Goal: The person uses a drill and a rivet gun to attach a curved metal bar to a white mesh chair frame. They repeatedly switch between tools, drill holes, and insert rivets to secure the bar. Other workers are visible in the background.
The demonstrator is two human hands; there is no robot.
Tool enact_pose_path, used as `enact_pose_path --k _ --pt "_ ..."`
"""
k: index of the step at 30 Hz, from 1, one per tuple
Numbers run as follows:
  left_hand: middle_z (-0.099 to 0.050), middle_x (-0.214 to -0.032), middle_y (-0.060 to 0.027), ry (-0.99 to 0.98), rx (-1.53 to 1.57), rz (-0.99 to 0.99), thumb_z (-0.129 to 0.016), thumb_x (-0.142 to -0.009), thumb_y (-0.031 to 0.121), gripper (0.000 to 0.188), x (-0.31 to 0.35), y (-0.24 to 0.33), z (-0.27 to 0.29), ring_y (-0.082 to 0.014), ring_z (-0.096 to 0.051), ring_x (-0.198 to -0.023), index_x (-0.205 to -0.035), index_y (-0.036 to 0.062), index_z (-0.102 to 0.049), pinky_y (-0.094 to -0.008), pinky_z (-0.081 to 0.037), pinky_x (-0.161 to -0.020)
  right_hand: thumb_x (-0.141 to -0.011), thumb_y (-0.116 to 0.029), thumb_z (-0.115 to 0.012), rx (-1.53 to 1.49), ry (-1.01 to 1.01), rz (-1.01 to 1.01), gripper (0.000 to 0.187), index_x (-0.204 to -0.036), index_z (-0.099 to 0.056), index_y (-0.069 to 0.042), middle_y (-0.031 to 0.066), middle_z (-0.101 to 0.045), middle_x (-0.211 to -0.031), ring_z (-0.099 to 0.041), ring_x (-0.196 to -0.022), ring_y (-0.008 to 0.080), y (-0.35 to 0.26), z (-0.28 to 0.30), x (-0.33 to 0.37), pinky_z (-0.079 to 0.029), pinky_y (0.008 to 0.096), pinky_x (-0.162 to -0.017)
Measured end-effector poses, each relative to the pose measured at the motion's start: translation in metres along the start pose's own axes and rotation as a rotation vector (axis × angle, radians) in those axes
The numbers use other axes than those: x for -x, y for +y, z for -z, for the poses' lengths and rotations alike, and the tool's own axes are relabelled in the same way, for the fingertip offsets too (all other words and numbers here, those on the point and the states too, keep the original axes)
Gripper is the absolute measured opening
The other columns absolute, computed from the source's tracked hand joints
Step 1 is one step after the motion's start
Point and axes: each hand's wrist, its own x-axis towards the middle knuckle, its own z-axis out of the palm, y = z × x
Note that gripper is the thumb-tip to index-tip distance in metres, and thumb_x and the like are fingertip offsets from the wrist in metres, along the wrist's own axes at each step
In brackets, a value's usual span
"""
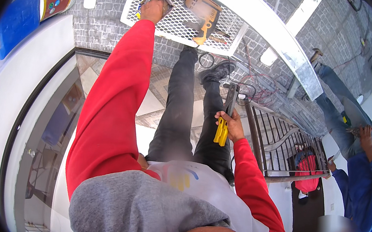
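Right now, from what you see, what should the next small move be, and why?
Perhaps draw the left hand gently straight back: the drill lies close on its right, on the mesh platform, so moving rightward might bump it. The right hand holds the yellow-handled tool.

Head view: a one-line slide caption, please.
Right hand holding a yellow-handled metal tool, left hand over a white metal-mesh stand, near a dusty yellow power drill.
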Motion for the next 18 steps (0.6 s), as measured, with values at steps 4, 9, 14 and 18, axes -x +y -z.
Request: enact_pose_path --k 4,9,14,18 --pt "-0.071 -0.116 -0.0122 -0.004 0.001 0.02 -0.06 -0.094 0.011 0.019 0.0 0.003 0.005 -0.0341 -0.073 -0.102 -0.106 0.0103 -0.075 -0.0469 -0.059 -0.085 -0.094 -0.011 -0.069 0.003 0.0 0.013 0.042 -0.132 -0.053 -0.006 0.0082 -0.066 -0.107 -0.067 -0.093 0.0194 0.003 -0.002 0.001 -0.058 0.0356 -0.075" --pt "-0.073 -0.112 -0.0131 0.037 0.046 0.015 -0.058 -0.095 0.012 0.021 -0.002 -0.001 0.004 -0.0346 -0.073 -0.102 -0.104 0.0111 -0.076 -0.0469 -0.059 -0.085 -0.1 -0.01 -0.067 0.023 -0.003 0.04 0.03 -0.128 -0.055 -0.006 0.0101 -0.071 -0.102 -0.071 -0.095 0.0212 0.008 -0.002 0.001 -0.061 0.0362 -0.076" --pt "-0.071 -0.118 -0.0136 -0.005 -0.008 -0.034 -0.056 -0.097 0.015 0.022 -0.004 -0.005 -0.003 -0.0343 -0.073 -0.102 -0.104 0.0098 -0.076 -0.0474 -0.059 -0.085 -0.096 -0.012 -0.069 0.001 0.0 0.035 0.039 -0.132 -0.053 -0.006 0.0097 -0.068 -0.105 -0.069 -0.094 0.0206 0.014 -0.004 0.001 -0.059 0.0359 -0.075" --pt "-0.069 -0.123 -0.0137 -0.086 -0.025 -0.024 -0.058 -0.097 0.018 0.021 -0.009 -0.007 -0.004 -0.0348 -0.072 -0.104 -0.106 0.0098 -0.076 -0.0478 -0.058 -0.088 -0.095 -0.014 -0.071 0.024 0.006 0.017 0.047 -0.136 -0.052 -0.006 0.0091 -0.066 -0.109 -0.068 -0.095 0.0206 0.014 -0.004 0.0 -0.059 0.0358 -0.075"
